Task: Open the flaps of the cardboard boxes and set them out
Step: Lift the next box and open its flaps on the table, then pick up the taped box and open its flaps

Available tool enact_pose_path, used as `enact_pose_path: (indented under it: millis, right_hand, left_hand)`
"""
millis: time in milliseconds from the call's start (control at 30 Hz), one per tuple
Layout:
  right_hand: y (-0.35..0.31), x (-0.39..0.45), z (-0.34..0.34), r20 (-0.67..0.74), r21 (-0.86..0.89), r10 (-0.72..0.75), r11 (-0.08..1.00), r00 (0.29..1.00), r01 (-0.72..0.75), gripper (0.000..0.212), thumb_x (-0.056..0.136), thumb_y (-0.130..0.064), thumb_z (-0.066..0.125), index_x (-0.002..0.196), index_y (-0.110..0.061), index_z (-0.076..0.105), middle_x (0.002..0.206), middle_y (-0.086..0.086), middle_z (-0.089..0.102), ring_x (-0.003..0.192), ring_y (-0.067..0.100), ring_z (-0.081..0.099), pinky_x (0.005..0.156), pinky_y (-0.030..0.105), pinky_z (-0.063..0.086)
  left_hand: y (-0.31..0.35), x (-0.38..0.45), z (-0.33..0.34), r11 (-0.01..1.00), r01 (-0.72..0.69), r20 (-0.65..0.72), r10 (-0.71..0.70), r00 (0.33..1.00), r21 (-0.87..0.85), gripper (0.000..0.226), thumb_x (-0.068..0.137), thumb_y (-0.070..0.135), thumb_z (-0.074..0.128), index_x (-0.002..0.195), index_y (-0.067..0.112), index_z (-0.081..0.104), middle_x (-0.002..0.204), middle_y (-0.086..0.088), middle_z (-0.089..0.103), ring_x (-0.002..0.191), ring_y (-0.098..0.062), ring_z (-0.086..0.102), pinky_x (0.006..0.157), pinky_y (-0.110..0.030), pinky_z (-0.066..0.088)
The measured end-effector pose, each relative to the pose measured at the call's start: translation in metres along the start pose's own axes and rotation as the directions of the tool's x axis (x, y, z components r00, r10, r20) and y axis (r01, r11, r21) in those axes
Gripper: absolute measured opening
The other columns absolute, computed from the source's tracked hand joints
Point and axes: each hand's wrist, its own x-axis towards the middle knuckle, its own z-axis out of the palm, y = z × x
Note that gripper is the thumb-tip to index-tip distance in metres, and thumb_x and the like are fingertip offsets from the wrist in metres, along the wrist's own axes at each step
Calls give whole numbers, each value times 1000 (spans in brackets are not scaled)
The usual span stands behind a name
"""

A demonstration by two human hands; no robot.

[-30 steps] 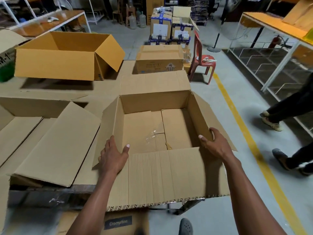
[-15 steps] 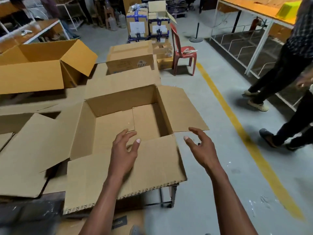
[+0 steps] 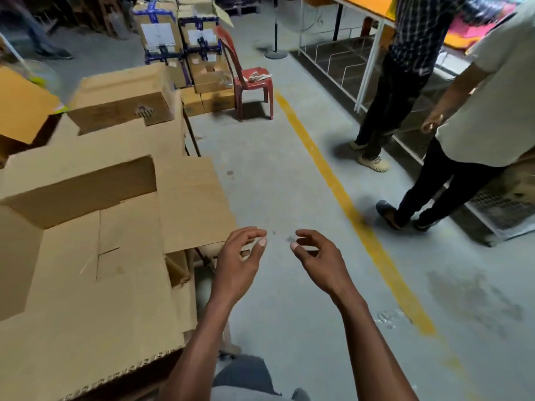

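Note:
The opened cardboard box (image 3: 95, 244) stands on the table at the left with all its flaps folded outward; its right flap (image 3: 191, 201) juts over the table's edge. My left hand (image 3: 240, 261) hovers over the floor just right of that flap, fingers loosely curled, holding nothing. My right hand (image 3: 318, 259) hangs beside it, also loosely curled and empty. Neither hand touches the box. A closed cardboard box (image 3: 121, 99) sits further back on the table.
Two people (image 3: 474, 117) stand at the right by a white-framed table (image 3: 373, 33). A red plastic chair (image 3: 249, 79) and stacked taped cartons (image 3: 179, 36) are behind. A yellow floor line (image 3: 347, 206) runs through the aisle. Another open box (image 3: 23, 105) lies at far left.
Both hands let go of the box's rim and pulled away to the right, over the floor. The view swung right, so the box now lies at the left.

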Motion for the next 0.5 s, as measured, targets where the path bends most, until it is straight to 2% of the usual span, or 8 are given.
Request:
enact_pose_path:
  millis: [67,167,233,367,500]
  right_hand:
    - [-4,28,-8,-1,3,-4,1000,1000,4,27,91,-36,69,118,-34,66,109,-13,69,86,2,67,69,16,49]
    - [-17,80,-12,35,8,-26,1000,999,25,26,92,-35,68,118,-33,66,109,-12,70,86,4,67,72,21,52]
    - [-29,120,-11,68,-11,-42,999,997,43,26,92,-36,68,118,-33,66,108,-14,70,85,2,66,70,19,50]
    - [-58,206,-7,107,-59,-86,994,990,93,26,93,-37,66,119,-33,66,108,-13,69,88,5,66,68,17,47]
    - [-89,281,3,196,-79,-103,990,975,120,23,93,-41,66,116,-39,66,109,-15,70,91,9,67,74,22,48]
  left_hand:
    - [3,28,9,1000,22,-22,-22,1000,1,13,98,29,63,106,34,72,119,20,63,107,3,61,82,-17,46]
    - [7,81,16,999,38,-62,-38,997,-7,15,98,29,61,108,33,72,116,16,66,104,5,61,83,-15,46]
    - [7,117,18,999,42,-66,-43,997,-17,15,98,30,61,109,32,72,116,16,66,104,5,61,82,-12,45]
    - [0,188,18,992,85,-148,-98,984,-93,15,98,31,61,108,31,73,116,13,69,102,8,61,81,-6,43]
    - [-4,247,12,958,177,-237,-230,944,-225,15,99,34,60,107,34,73,113,14,70,100,-2,63,86,-20,48]
